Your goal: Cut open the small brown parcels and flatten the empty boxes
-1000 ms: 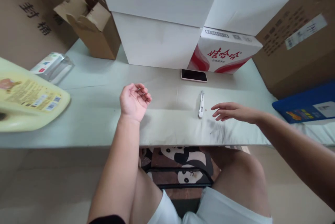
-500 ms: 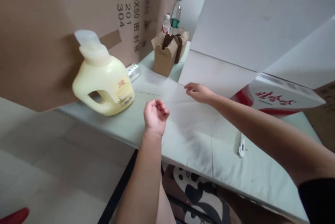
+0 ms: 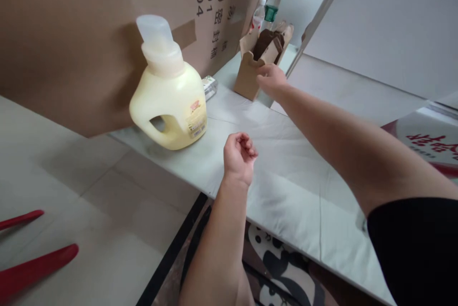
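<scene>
My right hand (image 3: 272, 79) reaches out to a small open cardboard box (image 3: 246, 76) at the back of the table, its curled fingers at the box's near right edge. Part of the grip is hidden behind the hand. The box has scalloped flaps and dark brown card in its top, and it leans slightly. My left hand (image 3: 240, 154) hovers over the table's front part, palm turned up and fingers curled in, with nothing visible in it. Left of it stands a large pale yellow detergent jug (image 3: 171, 100) with a handle and a translucent cap.
A big printed cardboard sheet (image 3: 89, 58) rises behind the jug. Two plastic bottles, one green-labelled (image 3: 272, 10), stand behind the small box. A small clear packet (image 3: 209, 87) lies beside the jug. At right are a white panel (image 3: 393, 34) and a red-and-white carton (image 3: 425, 136).
My right hand has moved forward from above the table to the small cardboard box. My left hand keeps its curled pose. The view has shifted, bringing red objects at lower left further in.
</scene>
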Motion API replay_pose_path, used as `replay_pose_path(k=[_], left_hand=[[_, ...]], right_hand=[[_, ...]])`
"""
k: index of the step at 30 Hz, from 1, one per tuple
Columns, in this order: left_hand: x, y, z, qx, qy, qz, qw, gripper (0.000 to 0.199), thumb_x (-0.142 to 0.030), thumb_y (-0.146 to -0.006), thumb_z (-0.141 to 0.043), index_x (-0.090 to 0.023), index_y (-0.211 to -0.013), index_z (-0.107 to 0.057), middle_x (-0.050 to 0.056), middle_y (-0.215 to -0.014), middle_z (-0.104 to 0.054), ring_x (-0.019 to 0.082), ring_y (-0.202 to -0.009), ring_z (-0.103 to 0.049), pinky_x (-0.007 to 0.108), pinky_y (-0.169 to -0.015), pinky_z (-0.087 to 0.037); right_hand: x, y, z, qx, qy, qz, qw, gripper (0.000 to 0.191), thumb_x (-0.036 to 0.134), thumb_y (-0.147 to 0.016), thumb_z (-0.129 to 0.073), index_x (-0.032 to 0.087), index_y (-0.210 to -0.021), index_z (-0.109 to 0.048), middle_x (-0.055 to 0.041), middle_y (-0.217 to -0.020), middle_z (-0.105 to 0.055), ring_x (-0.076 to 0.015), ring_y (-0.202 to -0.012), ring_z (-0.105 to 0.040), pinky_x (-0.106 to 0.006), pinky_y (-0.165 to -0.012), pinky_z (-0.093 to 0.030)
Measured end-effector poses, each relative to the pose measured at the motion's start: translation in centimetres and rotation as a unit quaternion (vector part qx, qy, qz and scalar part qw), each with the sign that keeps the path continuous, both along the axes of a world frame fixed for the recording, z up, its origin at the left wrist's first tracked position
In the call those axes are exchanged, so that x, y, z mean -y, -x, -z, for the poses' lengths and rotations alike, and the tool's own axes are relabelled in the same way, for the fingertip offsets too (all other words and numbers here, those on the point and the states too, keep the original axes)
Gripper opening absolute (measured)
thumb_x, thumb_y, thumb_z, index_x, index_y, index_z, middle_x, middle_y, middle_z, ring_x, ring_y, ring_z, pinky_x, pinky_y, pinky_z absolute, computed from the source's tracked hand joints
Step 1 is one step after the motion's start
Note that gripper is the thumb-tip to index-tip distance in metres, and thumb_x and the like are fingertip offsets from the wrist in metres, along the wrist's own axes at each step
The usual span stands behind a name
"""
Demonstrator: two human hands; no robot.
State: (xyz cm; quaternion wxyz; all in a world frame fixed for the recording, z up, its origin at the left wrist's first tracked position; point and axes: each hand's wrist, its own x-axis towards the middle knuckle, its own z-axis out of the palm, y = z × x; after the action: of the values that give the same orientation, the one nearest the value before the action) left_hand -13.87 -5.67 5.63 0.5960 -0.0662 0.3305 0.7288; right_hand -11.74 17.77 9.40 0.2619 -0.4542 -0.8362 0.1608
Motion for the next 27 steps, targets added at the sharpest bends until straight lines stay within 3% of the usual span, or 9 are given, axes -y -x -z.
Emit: replay_pose_path(k=[3, 6, 8, 11, 14, 16, 19, 22, 27], left_hand=[[0.1, 0.1, 0.2, -0.042, 0.039, -0.08, 0.995, 0.019, -0.024, -0.083, -0.045, -0.019, -0.065, -0.045, -0.004, -0.058, -0.038, 0.008, -0.048, -0.038, 0.022, -0.054, -0.031], [0.1, 0.1, 0.7, -0.13, 0.084, -0.215, 0.964, 0.018, -0.023, -0.087, -0.045, -0.019, -0.069, -0.047, -0.002, -0.071, -0.049, 0.008, -0.067, -0.053, 0.021, -0.069, -0.04], [-0.2, -0.3, 0.9, -0.196, 0.081, -0.263, 0.941, 0.017, -0.024, -0.089, -0.044, -0.02, -0.075, -0.052, -0.001, -0.085, -0.057, 0.009, -0.085, -0.059, 0.02, -0.079, -0.042], [-0.9, -2.0, 0.9, -0.262, 0.01, -0.248, 0.932, 0.021, -0.03, -0.094, -0.042, -0.022, -0.085, -0.06, 0.0, -0.1, -0.065, 0.012, -0.105, -0.062, 0.021, -0.087, -0.045], [-1.6, -5.0, 0.7, -0.272, -0.12, -0.137, 0.945, 0.031, -0.041, -0.097, -0.041, -0.022, -0.087, -0.064, 0.004, -0.097, -0.07, 0.018, -0.107, -0.066, 0.028, -0.092, -0.052], [-1.7, -7.3, 0.8, -0.268, -0.176, -0.04, 0.946, 0.039, -0.049, -0.096, -0.042, -0.021, -0.085, -0.066, 0.006, -0.091, -0.072, 0.022, -0.104, -0.069, 0.032, -0.093, -0.054], [-1.2, -10.4, 1.4, -0.316, -0.189, 0.054, 0.928, 0.038, -0.052, -0.092, -0.052, -0.02, -0.083, -0.07, 0.009, -0.095, -0.072, 0.023, -0.104, -0.069, 0.034, -0.094, -0.055], [-0.3, -12.5, 2.1, -0.393, -0.176, 0.038, 0.902, 0.027, -0.043, -0.092, -0.055, -0.023, -0.082, -0.071, 0.005, -0.104, -0.071, 0.02, -0.107, -0.066, 0.031, -0.1, -0.052], [0.4, -15.1, 1.7, -0.422, -0.158, 0.004, 0.893, 0.034, -0.031, -0.102, -0.034, -0.021, -0.085, -0.062, 0.003, -0.105, -0.067, 0.014, -0.108, -0.062, 0.027, -0.106, -0.046]], right_hand=[[5.1, -4.4, 0.4, -0.029, 0.0, -0.008, 1.0, 0.036, 0.014, -0.082, -0.053, 0.014, -0.113, -0.071, -0.0091, -0.126, -0.067, -0.0251, -0.114, -0.066, -0.041, -0.105, -0.051], [12.1, -11.6, -0.1, -0.078, 0.039, -0.039, 0.995, 0.024, 0.024, -0.086, -0.054, 0.018, -0.09, -0.077, -0.0058, -0.085, -0.074, -0.024, -0.084, -0.071, -0.043, -0.089, -0.058], [16.9, -17.3, -0.6, -0.124, 0.08, -0.047, 0.988, 0.021, 0.027, -0.086, -0.058, 0.022, -0.079, -0.077, -0.0046, -0.074, -0.073, -0.0232, -0.072, -0.071, -0.04, -0.075, -0.06], [23.3, -25.6, -0.9, -0.173, 0.077, -0.066, 0.98, 0.021, 0.033, -0.089, -0.064, 0.03, -0.072, -0.078, -0.0056, -0.082, -0.077, -0.0284, -0.084, -0.075, -0.044, -0.076, -0.062], [28.0, -31.6, 0.4, -0.208, 0.094, -0.04, 0.973, 0.02, 0.035, -0.093, -0.062, 0.034, -0.084, -0.08, -0.0071, -0.079, -0.076, -0.0332, -0.106, -0.073, -0.05, -0.088, -0.062], [30.0, -33.9, 2.0, -0.246, 0.118, -0.03, 0.962, 0.018, 0.036, -0.095, -0.06, 0.032, -0.092, -0.077, -0.0071, -0.08, -0.076, -0.0324, -0.107, -0.073, -0.051, -0.092, -0.061], [31.4, -35.5, 4.6, -0.334, 0.117, 0.008, 0.935, 0.016, 0.033, -0.095, -0.061, 0.031, -0.11, -0.065, -0.0045, -0.092, -0.076, -0.0235, -0.078, -0.075, -0.041, -0.071, -0.063], [31.4, -36.5, 6.0, -0.341, 0.02, -0.001, 0.94, 0.031, 0.023, -0.089, -0.063, 0.031, -0.118, -0.058, -0.0038, -0.098, -0.072, -0.0176, -0.068, -0.067, -0.035, -0.062, -0.059], [30.8, -38.8, 6.5, -0.29, -0.106, -0.023, 0.951, 0.011, 0.016, -0.08, -0.064, 0.025, -0.082, -0.06, -0.0022, -0.086, -0.059, -0.0174, -0.078, -0.061, -0.033, -0.066, -0.054]])
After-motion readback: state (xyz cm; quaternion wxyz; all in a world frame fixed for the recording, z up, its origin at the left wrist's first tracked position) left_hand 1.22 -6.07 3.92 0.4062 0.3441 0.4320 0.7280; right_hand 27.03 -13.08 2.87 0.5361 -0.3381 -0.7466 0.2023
